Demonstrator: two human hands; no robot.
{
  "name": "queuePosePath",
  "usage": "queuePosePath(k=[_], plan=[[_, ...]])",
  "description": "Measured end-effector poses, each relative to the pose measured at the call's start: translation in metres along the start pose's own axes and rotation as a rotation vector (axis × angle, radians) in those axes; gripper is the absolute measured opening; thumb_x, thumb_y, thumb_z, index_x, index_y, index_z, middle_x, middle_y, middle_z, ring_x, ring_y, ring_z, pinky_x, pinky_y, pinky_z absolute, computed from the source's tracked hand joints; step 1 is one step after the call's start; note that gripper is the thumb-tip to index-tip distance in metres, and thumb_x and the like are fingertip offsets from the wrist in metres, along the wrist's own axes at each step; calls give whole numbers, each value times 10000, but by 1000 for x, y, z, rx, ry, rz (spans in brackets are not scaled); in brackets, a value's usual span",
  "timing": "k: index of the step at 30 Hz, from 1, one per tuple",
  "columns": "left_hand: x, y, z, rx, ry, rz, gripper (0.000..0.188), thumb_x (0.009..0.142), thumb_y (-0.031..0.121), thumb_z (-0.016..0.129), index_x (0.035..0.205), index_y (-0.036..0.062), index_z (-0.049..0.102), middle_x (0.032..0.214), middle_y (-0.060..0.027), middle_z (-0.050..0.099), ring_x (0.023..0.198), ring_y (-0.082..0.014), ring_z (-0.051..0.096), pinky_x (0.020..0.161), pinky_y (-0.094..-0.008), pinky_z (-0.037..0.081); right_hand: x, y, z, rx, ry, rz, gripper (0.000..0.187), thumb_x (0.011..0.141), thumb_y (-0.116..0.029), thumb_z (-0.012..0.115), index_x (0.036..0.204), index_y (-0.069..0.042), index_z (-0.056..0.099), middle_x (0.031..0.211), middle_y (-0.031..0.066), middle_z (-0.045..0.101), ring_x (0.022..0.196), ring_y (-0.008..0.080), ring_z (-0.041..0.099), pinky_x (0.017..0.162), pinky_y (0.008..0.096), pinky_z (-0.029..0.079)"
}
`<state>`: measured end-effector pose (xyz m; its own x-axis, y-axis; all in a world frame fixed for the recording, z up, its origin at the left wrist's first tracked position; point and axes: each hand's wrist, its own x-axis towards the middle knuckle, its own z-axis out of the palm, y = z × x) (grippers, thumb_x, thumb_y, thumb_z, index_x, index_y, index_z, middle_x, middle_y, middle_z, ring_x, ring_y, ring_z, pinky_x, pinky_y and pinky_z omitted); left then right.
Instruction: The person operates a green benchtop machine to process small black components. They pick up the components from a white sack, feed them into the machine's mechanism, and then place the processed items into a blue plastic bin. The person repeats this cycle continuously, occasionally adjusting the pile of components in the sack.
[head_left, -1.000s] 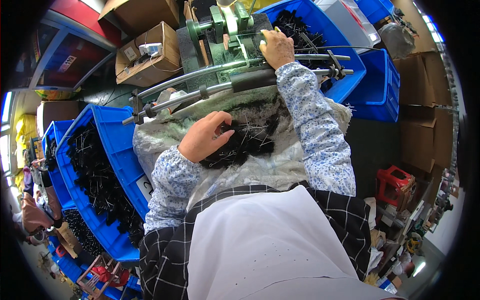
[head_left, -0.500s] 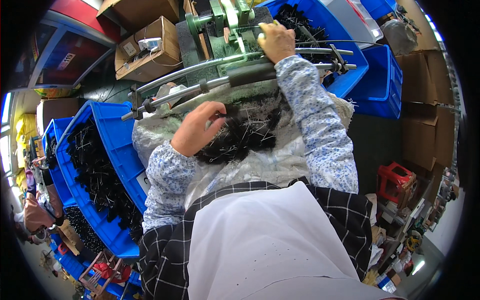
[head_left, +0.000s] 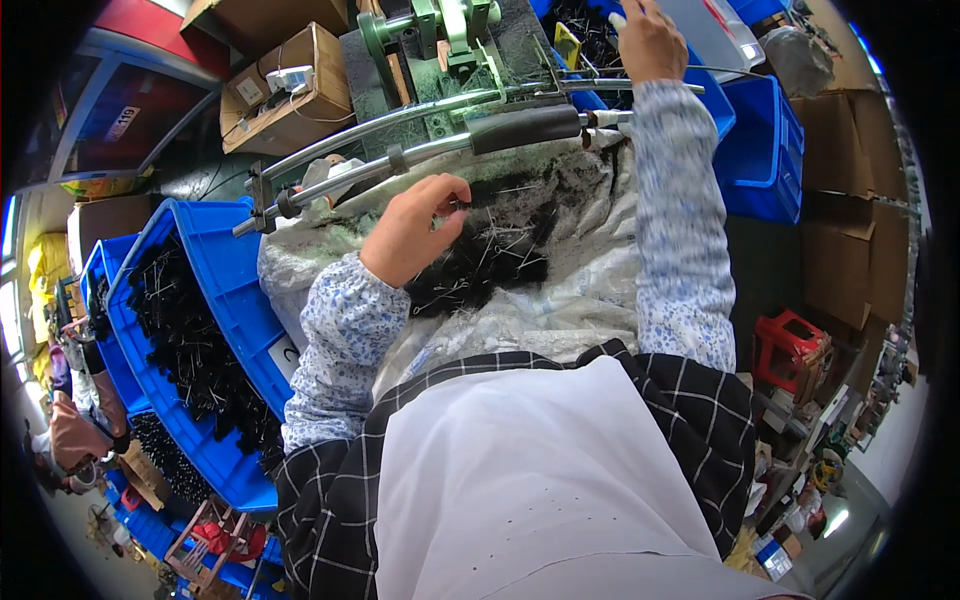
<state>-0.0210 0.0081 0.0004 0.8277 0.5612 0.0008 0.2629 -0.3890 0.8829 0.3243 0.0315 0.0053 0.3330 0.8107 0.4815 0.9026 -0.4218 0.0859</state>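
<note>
My left hand (head_left: 412,232) hovers above a pile of black bristle brushes with thin wire stems (head_left: 490,260), which lies on a pale plastic sheet (head_left: 560,310) over my lap. Its fingers are curled toward the thumb around something dark that I cannot make out. My right hand (head_left: 655,45) is stretched out at the far right, over a blue bin (head_left: 715,108) with more black brushes (head_left: 590,30) in it. Its thumb stands apart from the fingers, and nothing shows in it; the fingertips reach the picture's upper edge. A greenish metal machine (head_left: 455,35) stands between the hands, farther off.
Two metal rails (head_left: 350,180), one with a black foam sleeve (head_left: 525,128), cross in front of the machine. To the left is a large blue bin (head_left: 225,270) of black brushes. A cardboard box (head_left: 300,90) stands behind it, and a red plastic stool (head_left: 790,345) at right.
My right hand has moved from the machine outward to the right, over the far blue bin. The left hand has shifted slightly right and up, its fingers still curled. The view has shifted a little.
</note>
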Motion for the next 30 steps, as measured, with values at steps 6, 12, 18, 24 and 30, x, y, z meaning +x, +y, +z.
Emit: queuePosePath(k=[6, 12, 18, 24, 30], plan=[[9, 4, 22, -88, 219, 57, 225, 736, -34, 594, 951, 4, 541, 864, -79, 585, 788, -171, 601, 718, -270, 476, -102, -83, -93, 707, -843, -420, 343, 877, -325, 499, 1142, -114, 553, 1030, 136, 618, 904, 307, 606, 773, 395, 487], [-8, -2, 16, 49, 221, -85, 254, 765, 36, 633, 992, 35, 520, 1031, -100, 540, 920, -217, 569, 812, -333, 457, -89, -88, -51, 734, -349, -229, 187, 871, -130, 524, 1024, -54, 600, 835, 107, 651, 716, 173, 624, 643, 322, 517], [-10, -39, 53, 660, -532, -21, 344, 755, 114, 612, 1089, 63, 547, 1092, -102, 539, 1086, -266, 454, 932, -390, 345, -31, -94, 22, 224, -77, -216, 162, 826, -124, 526, 937, -104, 643, 818, 79, 640, 805, 218, 627, 709, 355, 500], [-16, -39, 58, 615, -464, 32, 431, 691, 14, 572, 1120, 46, 552, 1081, -115, 554, 1077, -262, 470, 898, -365, 355, -27, -95, 31, 263, -45, -246, 160, 809, -130, 539, 916, -104, 656, 816, 83, 645, 806, 228, 626, 719, 370, 499], [-14, -39, 55, 627, -556, -11, 503, 669, 59, 642, 1157, 53, 523, 1055, -114, 564, 1068, -287, 483, 909, -387, 370, -28, -94, 38, 288, -59, -230, 212, 805, -127, 544, 980, -132, 663, 871, 88, 654, 813, 241, 622, 731, 375, 493]])
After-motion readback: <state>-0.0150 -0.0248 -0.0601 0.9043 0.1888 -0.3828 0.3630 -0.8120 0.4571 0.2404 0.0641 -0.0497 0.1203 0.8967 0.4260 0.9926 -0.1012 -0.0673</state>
